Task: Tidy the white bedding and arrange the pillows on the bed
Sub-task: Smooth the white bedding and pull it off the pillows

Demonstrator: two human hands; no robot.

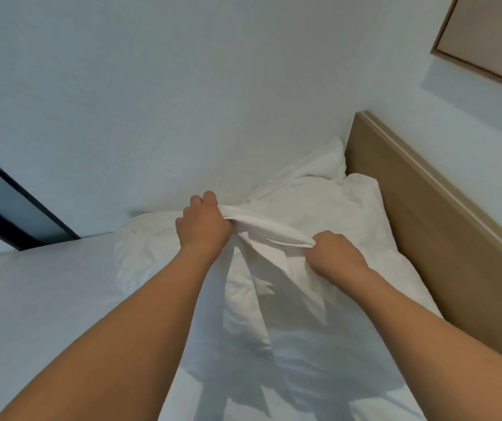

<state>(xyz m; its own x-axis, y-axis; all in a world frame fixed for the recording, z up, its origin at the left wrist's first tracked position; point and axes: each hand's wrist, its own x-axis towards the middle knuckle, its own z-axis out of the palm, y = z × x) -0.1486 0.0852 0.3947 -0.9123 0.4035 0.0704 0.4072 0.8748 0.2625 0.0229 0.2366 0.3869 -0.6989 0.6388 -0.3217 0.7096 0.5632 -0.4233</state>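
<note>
Mid-frame: our left hand (202, 224) and right hand (333, 253) each clench the white pillow's (274, 262) bunched edge | pillow centre-right, beside headboard (426, 232); soft, light, limp; we judge corners the best hold

Pillows on the bed, by the wall

Front pillow (274, 284) on the bed (46, 299), another pillow (313, 177) behind it, headboard (426, 226) to the right, wall (152, 101) behind.
</note>
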